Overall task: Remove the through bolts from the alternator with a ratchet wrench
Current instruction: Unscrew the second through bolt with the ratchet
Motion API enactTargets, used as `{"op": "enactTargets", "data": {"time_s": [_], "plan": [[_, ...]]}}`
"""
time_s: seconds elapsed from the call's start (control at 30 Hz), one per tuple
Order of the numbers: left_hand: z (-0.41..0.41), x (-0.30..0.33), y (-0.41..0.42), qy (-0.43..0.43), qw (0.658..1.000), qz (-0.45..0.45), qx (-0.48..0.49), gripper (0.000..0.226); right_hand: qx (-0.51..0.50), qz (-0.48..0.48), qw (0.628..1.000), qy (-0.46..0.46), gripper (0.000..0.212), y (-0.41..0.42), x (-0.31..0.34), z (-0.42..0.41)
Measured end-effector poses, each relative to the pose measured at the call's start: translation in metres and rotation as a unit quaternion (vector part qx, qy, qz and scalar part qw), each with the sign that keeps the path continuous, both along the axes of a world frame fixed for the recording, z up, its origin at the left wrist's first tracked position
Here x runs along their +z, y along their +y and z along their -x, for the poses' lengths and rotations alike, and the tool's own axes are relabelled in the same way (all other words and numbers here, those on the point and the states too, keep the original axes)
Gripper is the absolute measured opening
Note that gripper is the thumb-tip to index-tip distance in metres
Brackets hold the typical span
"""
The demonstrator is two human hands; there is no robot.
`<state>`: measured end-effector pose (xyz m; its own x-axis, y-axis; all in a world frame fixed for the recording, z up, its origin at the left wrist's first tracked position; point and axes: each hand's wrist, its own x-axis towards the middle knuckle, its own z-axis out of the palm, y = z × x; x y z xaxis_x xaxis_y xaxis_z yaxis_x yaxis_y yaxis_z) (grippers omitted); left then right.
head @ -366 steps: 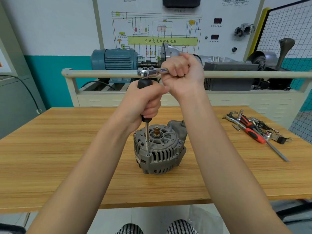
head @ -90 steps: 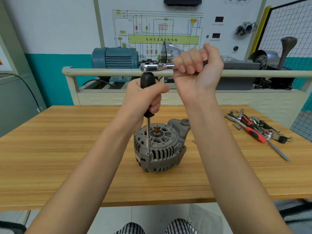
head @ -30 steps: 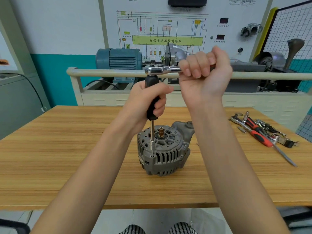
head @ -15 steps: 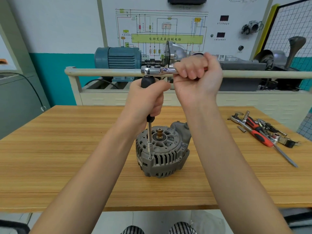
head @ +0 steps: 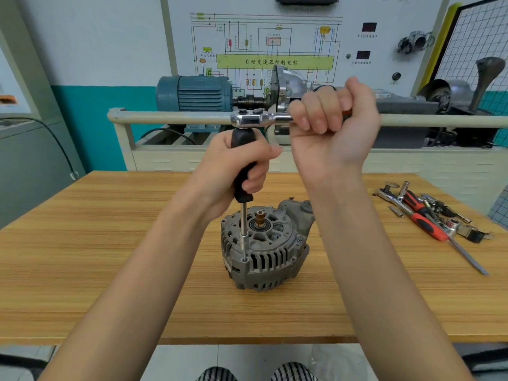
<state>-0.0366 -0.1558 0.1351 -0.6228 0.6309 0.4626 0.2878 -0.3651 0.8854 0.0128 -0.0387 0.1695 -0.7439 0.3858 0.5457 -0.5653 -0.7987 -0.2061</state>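
A grey alternator (head: 265,248) stands on the wooden table (head: 110,243) with its shaft end up. A long driver extension with a black handle (head: 243,171) rises straight from a through bolt (head: 244,259) at the alternator's front-left rim. My left hand (head: 239,166) is wrapped around that black handle. On top of it sits the chrome head of the ratchet wrench (head: 251,119), lying level and pointing right. My right hand (head: 334,125) is closed on the wrench's handle, which it mostly hides.
Spare tools lie at the table's right side: a red-handled screwdriver (head: 428,224), another ratchet (head: 387,193), sockets and bits. Behind the table runs a cream rail (head: 170,118) in front of a blue motor (head: 196,92) and a wiring-diagram panel.
My right hand has swung the wrench handle back and forth about the driver's top; since half a second ago it has moved right and away. The left hand and alternator have stayed put.
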Motion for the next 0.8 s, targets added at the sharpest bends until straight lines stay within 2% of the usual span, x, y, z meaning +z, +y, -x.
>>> {"op": "enactTargets", "data": {"time_s": [0.2,0.27,0.33,0.47,0.6,0.7,0.8], "plan": [[0.010,0.002,-0.002,-0.036,0.985,0.024,-0.168,0.031,0.222,0.036,0.967,-0.116,0.066,0.008,0.009,0.041],[0.010,0.003,0.000,-0.063,0.984,0.033,-0.165,0.038,0.243,0.044,0.961,-0.127,0.065,0.011,0.008,0.047],[0.009,0.003,0.002,-0.065,0.990,0.036,-0.120,0.044,0.234,0.059,0.963,-0.120,0.063,0.012,0.006,0.045],[-0.003,-0.001,0.008,-0.029,0.999,0.014,-0.006,0.047,0.164,0.092,0.981,-0.051,0.058,0.010,0.001,0.025],[-0.010,-0.003,0.015,-0.040,0.989,-0.016,0.141,0.048,-0.018,0.033,0.999,0.028,0.051,-0.008,-0.007,-0.004],[-0.011,-0.003,0.021,-0.044,0.976,-0.027,0.213,0.041,-0.167,-0.039,0.981,0.090,0.053,-0.028,-0.014,-0.016],[-0.011,-0.004,0.020,-0.041,0.974,-0.029,0.219,0.038,-0.203,-0.057,0.974,0.088,0.053,-0.035,-0.011,-0.016]]}}
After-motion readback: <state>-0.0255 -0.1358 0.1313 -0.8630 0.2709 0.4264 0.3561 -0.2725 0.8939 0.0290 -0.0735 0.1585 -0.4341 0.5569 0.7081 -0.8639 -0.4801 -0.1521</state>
